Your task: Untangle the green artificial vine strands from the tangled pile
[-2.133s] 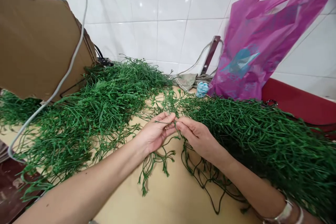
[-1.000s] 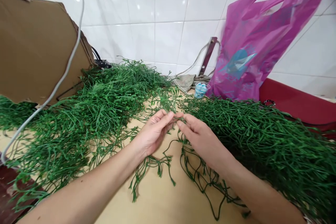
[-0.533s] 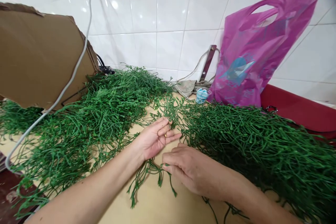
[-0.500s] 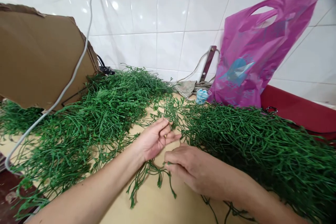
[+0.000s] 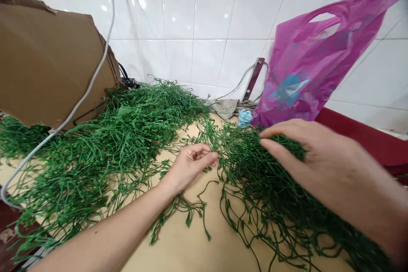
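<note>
My left hand [image 5: 195, 162] is in the middle of the table, thumb and fingers pinched on a few thin green artificial plant stems. Their branched tips [image 5: 208, 132] fan out beyond the fingers. My right hand [image 5: 328, 165] hovers over the right-hand pile of green stems [image 5: 255, 170]. Its thumb and forefinger point left, with a narrow gap at the tips and no stem visible between them. Several loose stems [image 5: 188, 209] lie on the table just in front of my left wrist.
A larger heap of green stems [image 5: 137, 119] spreads across the left. Behind it stands a cardboard box [image 5: 54, 63] with a grey cable [image 5: 92, 80] hanging across. A purple plastic bag [image 5: 306, 63], a small cup of blue-and-white pieces [image 5: 245, 118] and a red object [image 5: 357, 136] are at the back right.
My right hand has moved from beside my left hand to the right, over the pile. My left hand has turned and its thumb has closed onto the stems.
</note>
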Demonstrator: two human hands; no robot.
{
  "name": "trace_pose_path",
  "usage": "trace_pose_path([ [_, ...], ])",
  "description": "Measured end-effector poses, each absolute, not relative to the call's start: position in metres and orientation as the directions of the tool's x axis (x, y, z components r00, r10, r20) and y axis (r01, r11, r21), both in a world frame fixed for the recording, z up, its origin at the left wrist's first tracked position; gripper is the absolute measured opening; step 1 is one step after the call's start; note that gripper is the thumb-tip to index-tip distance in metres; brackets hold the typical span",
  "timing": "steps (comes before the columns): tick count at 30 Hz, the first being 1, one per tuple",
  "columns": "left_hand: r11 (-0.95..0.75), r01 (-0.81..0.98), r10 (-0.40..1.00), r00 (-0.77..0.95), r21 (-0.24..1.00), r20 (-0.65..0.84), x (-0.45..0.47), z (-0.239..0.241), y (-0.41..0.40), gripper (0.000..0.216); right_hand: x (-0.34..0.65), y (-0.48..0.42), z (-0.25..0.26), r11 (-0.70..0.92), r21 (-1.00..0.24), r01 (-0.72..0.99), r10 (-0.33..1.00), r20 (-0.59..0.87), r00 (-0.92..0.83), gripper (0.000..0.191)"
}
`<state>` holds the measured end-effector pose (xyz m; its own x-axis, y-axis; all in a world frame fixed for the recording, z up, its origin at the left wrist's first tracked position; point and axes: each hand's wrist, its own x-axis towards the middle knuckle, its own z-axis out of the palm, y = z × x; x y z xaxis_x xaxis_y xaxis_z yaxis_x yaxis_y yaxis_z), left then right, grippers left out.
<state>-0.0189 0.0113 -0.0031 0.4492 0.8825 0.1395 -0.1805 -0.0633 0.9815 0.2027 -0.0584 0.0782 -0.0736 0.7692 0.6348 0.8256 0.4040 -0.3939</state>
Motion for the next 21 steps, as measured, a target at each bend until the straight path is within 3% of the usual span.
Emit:
trace_pose_path([
  [4, -0.068, -0.175, 0.874, 0.465, 0.982, 0.143, -0.017, -0.007, 0.01, 0.03, 0.157, -0.048, 0.056, 0.468, -0.313, 0.826, 0.78, 0.585, -0.221, 0.014],
  [7, -0.07, -0.161, 0.867, 0.478, 0.984, 0.14, -0.017, -0.008, 0.009, 0.026, 0.155, -0.043, 0.039, 0.422, -0.331, 0.844, 0.845, 0.481, -0.234, 0.01],
  [11, -0.066, -0.126, 0.863, 0.49, 0.99, 0.12, -0.017, -0.009, 0.01, 0.023, 0.165, -0.037, 0.033, 0.331, -0.57, 0.752, 0.927, 0.346, -0.145, 0.013],
  [15, -0.061, -0.159, 0.872, 0.471, 0.985, 0.13, -0.016, -0.014, 0.013, 0.021, 0.164, -0.032, 0.033, 0.118, -0.837, 0.535, 0.993, 0.108, -0.05, 0.016],
  [18, -0.142, -0.121, 0.871, 0.456, 0.983, 0.181, -0.016, -0.02, 0.014, 0.018, 0.16, -0.03, 0.028, 0.037, -0.896, 0.443, 0.999, 0.036, -0.01, 0.022],
  [21, -0.211, -0.062, 0.876, 0.431, 0.976, 0.216, -0.016, -0.024, 0.013, 0.015, 0.158, -0.029, 0.022, 0.079, -0.85, 0.521, 0.994, 0.105, 0.022, 0.014],
])
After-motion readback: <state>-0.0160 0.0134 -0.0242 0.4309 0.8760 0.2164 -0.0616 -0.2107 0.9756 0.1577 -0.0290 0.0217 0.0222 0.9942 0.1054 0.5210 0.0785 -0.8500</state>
